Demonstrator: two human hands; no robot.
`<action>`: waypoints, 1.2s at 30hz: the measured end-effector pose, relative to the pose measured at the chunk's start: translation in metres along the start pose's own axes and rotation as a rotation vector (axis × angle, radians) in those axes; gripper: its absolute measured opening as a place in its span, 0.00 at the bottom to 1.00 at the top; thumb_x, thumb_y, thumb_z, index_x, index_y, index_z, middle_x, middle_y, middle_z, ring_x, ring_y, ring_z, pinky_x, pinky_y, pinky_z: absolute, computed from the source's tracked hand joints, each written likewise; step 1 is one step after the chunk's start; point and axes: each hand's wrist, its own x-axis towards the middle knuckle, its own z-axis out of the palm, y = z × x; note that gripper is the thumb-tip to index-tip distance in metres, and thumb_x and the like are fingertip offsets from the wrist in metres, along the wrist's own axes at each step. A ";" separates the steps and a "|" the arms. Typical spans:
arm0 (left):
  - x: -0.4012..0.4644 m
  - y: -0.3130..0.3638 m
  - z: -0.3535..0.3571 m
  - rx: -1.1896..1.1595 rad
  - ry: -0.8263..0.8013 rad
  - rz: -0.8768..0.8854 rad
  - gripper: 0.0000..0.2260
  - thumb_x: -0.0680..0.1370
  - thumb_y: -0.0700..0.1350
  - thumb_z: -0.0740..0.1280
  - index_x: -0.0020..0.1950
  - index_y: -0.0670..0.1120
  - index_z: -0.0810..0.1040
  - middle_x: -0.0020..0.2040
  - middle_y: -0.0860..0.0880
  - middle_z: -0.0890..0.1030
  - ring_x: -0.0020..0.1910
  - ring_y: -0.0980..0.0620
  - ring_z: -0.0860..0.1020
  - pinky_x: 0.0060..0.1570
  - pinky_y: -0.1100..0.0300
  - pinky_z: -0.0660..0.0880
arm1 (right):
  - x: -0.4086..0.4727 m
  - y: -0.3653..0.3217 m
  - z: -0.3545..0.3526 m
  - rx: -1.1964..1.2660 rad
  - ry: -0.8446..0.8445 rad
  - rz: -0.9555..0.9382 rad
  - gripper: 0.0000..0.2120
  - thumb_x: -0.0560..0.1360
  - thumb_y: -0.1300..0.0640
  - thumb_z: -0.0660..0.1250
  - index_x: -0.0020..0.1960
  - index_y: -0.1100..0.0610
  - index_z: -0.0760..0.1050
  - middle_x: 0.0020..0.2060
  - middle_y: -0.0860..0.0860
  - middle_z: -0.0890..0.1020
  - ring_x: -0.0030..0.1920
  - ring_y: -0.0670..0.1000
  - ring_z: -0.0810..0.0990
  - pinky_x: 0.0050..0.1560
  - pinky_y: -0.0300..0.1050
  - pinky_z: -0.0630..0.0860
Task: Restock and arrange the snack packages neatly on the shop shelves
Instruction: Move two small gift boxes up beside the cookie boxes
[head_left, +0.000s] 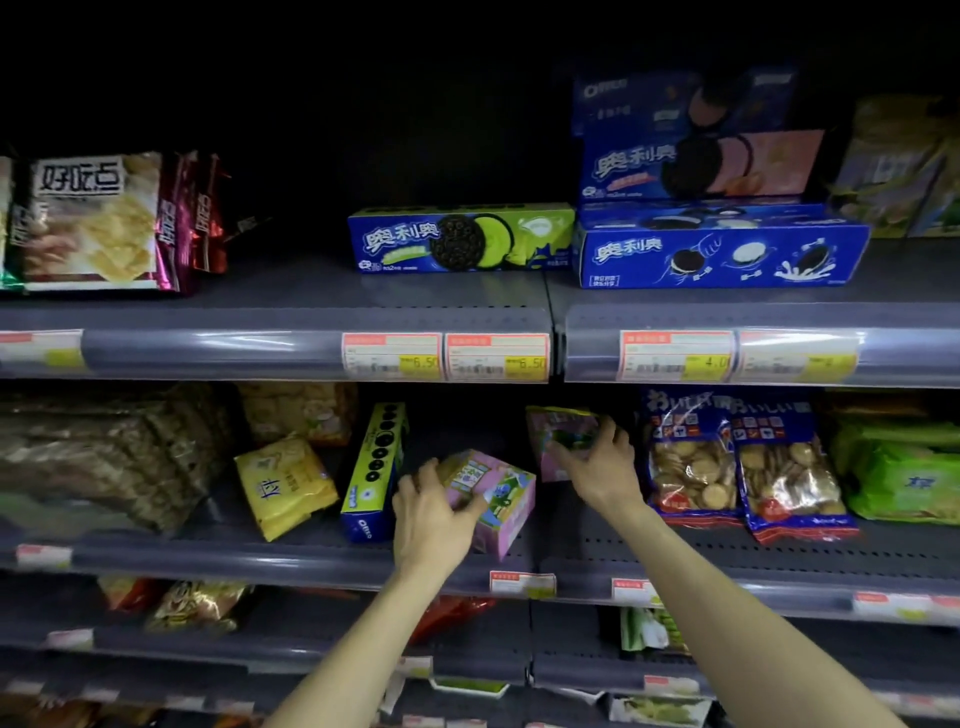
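Observation:
On the middle shelf (675, 561) my left hand (431, 519) grips a pink snack box (501, 499), tilted, near the shelf's front. My right hand (602, 467) reaches further back and holds a second pink package (558, 431) that stands upright. A blue and yellow Oreo box (374, 467) stands on end just left of my left hand. A yellow biscuit pack (283, 486) leans beside it.
Two bags of round biscuits (743, 467) stand right of my right hand, green packs (898, 478) beyond them. The upper shelf carries Oreo boxes (722, 249) and cracker bags (93, 223). Brown packs (98, 457) fill the far left. Lower shelves hold more snacks.

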 end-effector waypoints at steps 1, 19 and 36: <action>0.000 -0.001 0.002 0.002 -0.027 -0.034 0.37 0.73 0.57 0.70 0.76 0.43 0.59 0.69 0.39 0.66 0.69 0.39 0.64 0.64 0.49 0.65 | 0.002 -0.002 0.003 -0.002 -0.006 0.023 0.44 0.72 0.43 0.69 0.76 0.64 0.51 0.70 0.65 0.61 0.70 0.66 0.59 0.68 0.56 0.61; 0.032 -0.013 -0.005 -0.203 -0.266 -0.037 0.40 0.72 0.46 0.74 0.78 0.47 0.54 0.72 0.44 0.63 0.70 0.45 0.67 0.66 0.54 0.65 | -0.011 0.010 0.000 -0.090 -0.012 0.059 0.48 0.68 0.42 0.72 0.75 0.64 0.52 0.67 0.62 0.65 0.68 0.64 0.64 0.62 0.55 0.68; 0.030 -0.007 0.018 -0.528 -0.350 -0.145 0.31 0.73 0.43 0.73 0.73 0.52 0.64 0.55 0.53 0.78 0.55 0.51 0.78 0.53 0.58 0.74 | -0.021 0.030 -0.012 0.151 -0.142 0.205 0.38 0.63 0.38 0.75 0.61 0.60 0.65 0.56 0.56 0.76 0.56 0.58 0.76 0.50 0.48 0.74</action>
